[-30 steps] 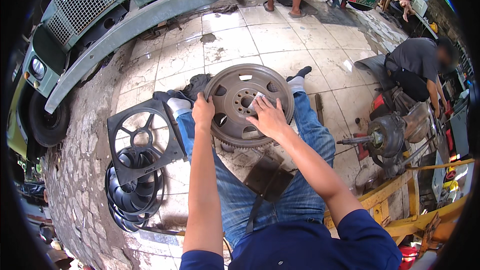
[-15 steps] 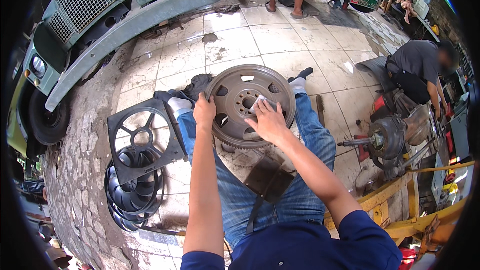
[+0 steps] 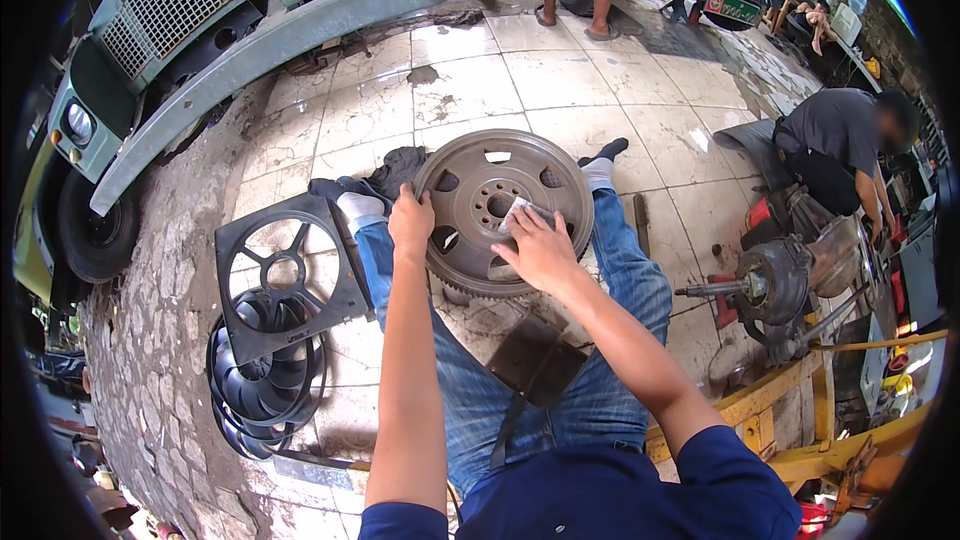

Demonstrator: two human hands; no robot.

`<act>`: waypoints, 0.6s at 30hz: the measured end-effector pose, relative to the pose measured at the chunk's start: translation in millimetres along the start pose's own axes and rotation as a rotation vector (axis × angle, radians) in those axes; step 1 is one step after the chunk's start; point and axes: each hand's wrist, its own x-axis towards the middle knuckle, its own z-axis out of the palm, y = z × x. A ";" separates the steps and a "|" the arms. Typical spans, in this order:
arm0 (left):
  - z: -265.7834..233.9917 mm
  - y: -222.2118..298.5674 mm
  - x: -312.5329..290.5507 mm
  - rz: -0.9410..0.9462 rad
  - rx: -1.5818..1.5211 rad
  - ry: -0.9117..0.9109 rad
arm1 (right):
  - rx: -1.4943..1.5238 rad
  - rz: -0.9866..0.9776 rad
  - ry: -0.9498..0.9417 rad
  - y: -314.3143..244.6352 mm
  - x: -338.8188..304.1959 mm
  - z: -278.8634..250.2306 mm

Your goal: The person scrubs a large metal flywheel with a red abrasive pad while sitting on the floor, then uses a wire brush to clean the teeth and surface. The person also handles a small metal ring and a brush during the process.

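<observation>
A round grey metal flywheel (image 3: 480, 185) with a toothed rim stands tilted between my outstretched legs on the tiled floor. My left hand (image 3: 411, 223) grips its left rim. My right hand (image 3: 541, 248) presses a small pale piece of abrasive paper (image 3: 517, 210) flat against the wheel's face, right of the hub. I sit on the floor in blue jeans and white socks.
A black fan shroud (image 3: 285, 275) lies over a black fan (image 3: 262, 392) at my left. A green vehicle's front (image 3: 190, 30) stands behind. A dark rag (image 3: 398, 168) lies beyond the wheel. A crouching person (image 3: 835, 145) works at right beside a gearbox (image 3: 775, 285) and yellow stand (image 3: 790, 420).
My right hand has shifted slightly over the wheel's face with the paper. My left hand stays on the rim and the wheel has barely moved.
</observation>
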 end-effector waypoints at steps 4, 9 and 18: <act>-2.1 4.7 -1.1 -0.009 0.007 -0.020 | -0.015 0.049 0.035 12.9 16.2 2.6; -1.6 1.5 -0.5 -0.004 0.010 -0.009 | -0.070 0.060 -0.023 -1.2 6.5 1.1; -2.6 4.9 -2.3 -0.006 0.012 -0.022 | 0.013 0.068 -0.029 6.8 16.9 0.0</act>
